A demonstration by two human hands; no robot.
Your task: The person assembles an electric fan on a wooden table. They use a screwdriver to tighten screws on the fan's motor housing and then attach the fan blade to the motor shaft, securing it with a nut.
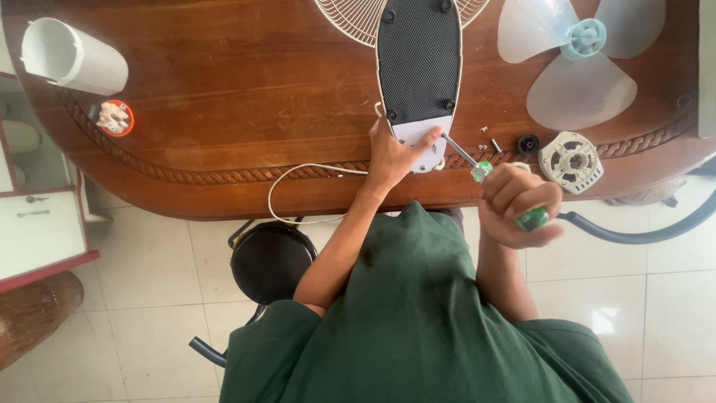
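Fan base (418, 56) lies flat on the table (246, 97) near its front edge, grille (350, 19) tucked behind/under it. Left hand (393, 155) rests on the base's near end; right hand (516, 205) w/ screwdriver (488, 179) just to the right. Blade (578, 56) further right, motor housing (570, 160) in front of it, tube (71, 56) far left. Stool (270, 261) below the table edge.

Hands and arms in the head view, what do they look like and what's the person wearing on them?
Both hands, left and right, are bare, with no gloves, rings or watch to be seen. The forearms are bare too. A dark green shirt with short, loose sleeves covers the shoulders and upper arms, ending near the elbows. The shirt is plain, without any visible markings.
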